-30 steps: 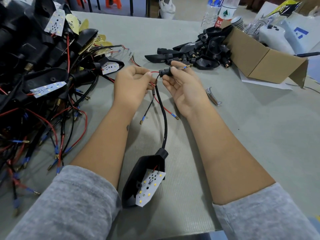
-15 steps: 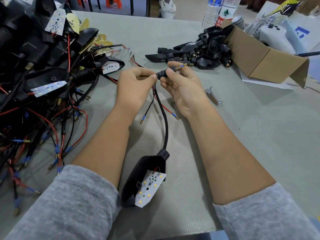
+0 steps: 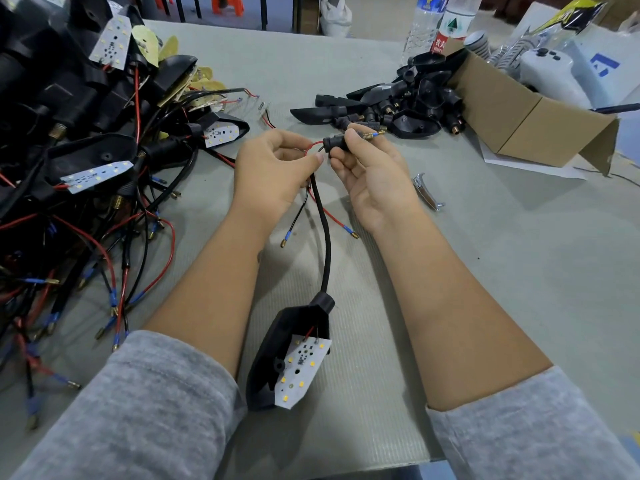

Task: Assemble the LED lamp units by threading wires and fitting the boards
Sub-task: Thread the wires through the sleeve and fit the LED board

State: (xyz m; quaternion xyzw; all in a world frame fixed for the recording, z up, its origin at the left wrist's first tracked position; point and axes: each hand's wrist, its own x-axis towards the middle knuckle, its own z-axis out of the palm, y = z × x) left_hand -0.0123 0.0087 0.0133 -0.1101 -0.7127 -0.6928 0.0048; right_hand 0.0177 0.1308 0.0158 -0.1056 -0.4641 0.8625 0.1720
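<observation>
Both hands curled in a pinching grip, right hand (image 3: pixel 372 168) holding black connector sleeve (image 3: pixel 335 143), left hand (image 3: pixel 277 168) pinching red wire (image 3: pixel 313 146), fingertip contact partly hidden.

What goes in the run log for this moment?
step: threading wire | left hand: pinches red wire | right hand: holds black connector | LED board: in housing

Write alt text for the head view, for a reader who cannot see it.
Over a grey table, the right hand grips a small black stem while the left hand pinches a red wire at its end. A black cable runs down to a housing holding an LED board. Finished units pile left; a cardboard box sits right.
</observation>
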